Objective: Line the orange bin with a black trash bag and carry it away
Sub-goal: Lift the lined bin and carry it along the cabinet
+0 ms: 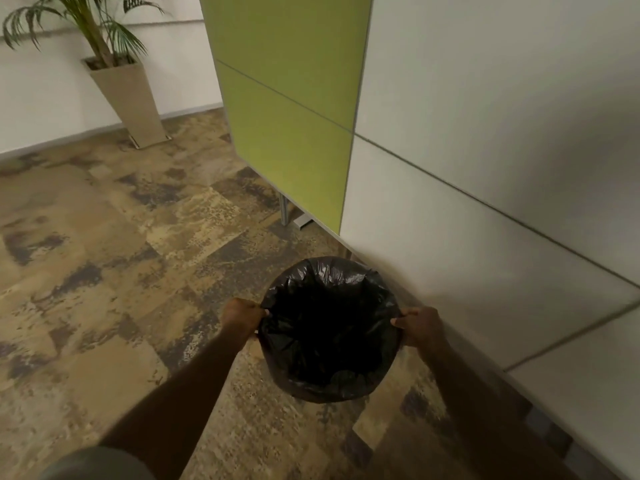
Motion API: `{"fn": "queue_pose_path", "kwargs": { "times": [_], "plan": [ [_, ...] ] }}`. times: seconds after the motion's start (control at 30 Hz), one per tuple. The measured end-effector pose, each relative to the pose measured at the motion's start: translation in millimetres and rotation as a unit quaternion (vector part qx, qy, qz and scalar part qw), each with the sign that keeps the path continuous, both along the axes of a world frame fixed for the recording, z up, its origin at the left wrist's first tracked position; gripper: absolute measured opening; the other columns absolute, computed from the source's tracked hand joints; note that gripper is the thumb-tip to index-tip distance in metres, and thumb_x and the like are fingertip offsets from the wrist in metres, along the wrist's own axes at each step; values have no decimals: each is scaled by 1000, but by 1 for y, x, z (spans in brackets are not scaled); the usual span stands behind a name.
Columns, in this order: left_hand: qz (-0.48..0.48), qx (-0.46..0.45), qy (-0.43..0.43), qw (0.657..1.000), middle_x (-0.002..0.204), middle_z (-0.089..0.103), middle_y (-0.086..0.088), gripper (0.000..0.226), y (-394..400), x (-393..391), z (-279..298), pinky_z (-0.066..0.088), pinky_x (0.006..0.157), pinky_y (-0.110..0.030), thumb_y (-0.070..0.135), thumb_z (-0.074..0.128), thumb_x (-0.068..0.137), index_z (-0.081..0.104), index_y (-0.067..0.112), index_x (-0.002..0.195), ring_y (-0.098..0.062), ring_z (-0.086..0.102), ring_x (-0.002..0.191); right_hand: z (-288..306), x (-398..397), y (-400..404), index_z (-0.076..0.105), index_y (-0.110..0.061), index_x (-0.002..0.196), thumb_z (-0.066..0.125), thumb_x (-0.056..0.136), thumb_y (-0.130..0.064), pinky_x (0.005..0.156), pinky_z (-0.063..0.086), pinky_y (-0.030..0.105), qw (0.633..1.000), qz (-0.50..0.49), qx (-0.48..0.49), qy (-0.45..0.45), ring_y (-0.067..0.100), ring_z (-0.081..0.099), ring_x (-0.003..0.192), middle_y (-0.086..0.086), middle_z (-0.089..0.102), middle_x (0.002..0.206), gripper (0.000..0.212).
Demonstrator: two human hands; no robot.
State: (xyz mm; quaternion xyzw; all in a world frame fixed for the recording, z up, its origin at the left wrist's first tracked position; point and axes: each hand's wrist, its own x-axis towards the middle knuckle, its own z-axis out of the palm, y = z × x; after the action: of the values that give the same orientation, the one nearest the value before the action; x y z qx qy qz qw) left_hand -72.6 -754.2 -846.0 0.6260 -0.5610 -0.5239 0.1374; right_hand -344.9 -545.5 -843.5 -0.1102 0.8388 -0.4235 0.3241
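Item: black trash bag (329, 327), mouth spread wide over a round bin whose orange we cannot see. We grip it at opposite sides, left hand (241, 315) and right hand (420, 323), fingers clamped on the plastic rim. Location: above the mottled carpet floor (114, 271), just beside the grey partition (485, 168).
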Motion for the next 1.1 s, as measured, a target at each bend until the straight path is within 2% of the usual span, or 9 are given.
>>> {"fn": "queue_pose_path", "kwargs": {
  "times": [0.07,0.17,0.3,0.4,0.6,0.73,0.87,1.0,1.1],
  "plan": [
    [6,-3,-1,1000,94,75,-22,7,-15,-5,-19,64,70,-44,1,71,85,76,-2,89,-35,74,86,-16,-6,-18,69,13,108,73,80,4,37,44,17,999,18,3,30,9,58,37,17,67,84,30],
    [10,2,2,1000,94,75,-22,7,-34,-12,-49,64,70,-45,2,71,85,76,-1,89,-35,74,87,-44,-19,-44,72,10,106,77,77,-2,54,44,22,996,52,24,69,18,58,50,15,68,78,31],
    [33,7,-1,999,94,75,-20,4,-55,-24,-95,64,72,-49,2,72,85,76,2,86,-34,74,86,-98,-40,-73,74,7,104,79,76,-4,78,57,43,993,83,26,82,33,69,80,23,74,99,31],
    [45,6,-1,999,93,75,-19,7,-64,-34,-133,64,67,-43,1,70,86,76,-1,90,-33,73,86,-144,-58,-90,73,7,102,79,73,-2,80,58,54,992,92,22,84,38,71,83,25,74,101,31],
    [38,4,-11,999,85,75,-17,9,-73,-56,-202,57,45,-29,0,68,86,76,-3,87,-22,69,66,-202,-75,-110,73,7,106,80,74,-2,79,54,39,990,88,29,106,35,71,89,21,74,103,34],
    [39,0,-20,999,80,73,-14,9,-81,-66,-237,62,55,-35,2,68,87,76,-2,85,-24,71,67,-240,-86,-120,72,7,107,79,76,-4,78,53,36,991,86,41,94,32,70,89,20,73,103,34],
    [35,-13,-28,999,86,75,-20,12,-89,-69,-261,65,64,-42,2,65,88,75,-3,83,-32,75,77,-266,-92,-132,72,5,106,80,75,-5,77,55,39,993,74,42,80,34,71,91,21,74,101,34],
    [38,-10,-41,998,88,75,-24,13,-92,-67,-277,63,62,-41,0,64,88,73,-7,81,-35,75,78,-288,-92,-138,71,5,106,82,72,-9,80,58,41,993,75,59,72,34,71,91,20,74,100,38],
    [38,-9,-43,998,85,74,-22,13,-89,-67,-280,60,55,-36,0,66,88,73,-5,78,-31,72,69,-294,-91,-139,71,4,107,82,73,-11,79,52,35,992,72,66,76,33,69,97,19,73,106,38]
  ]
}}
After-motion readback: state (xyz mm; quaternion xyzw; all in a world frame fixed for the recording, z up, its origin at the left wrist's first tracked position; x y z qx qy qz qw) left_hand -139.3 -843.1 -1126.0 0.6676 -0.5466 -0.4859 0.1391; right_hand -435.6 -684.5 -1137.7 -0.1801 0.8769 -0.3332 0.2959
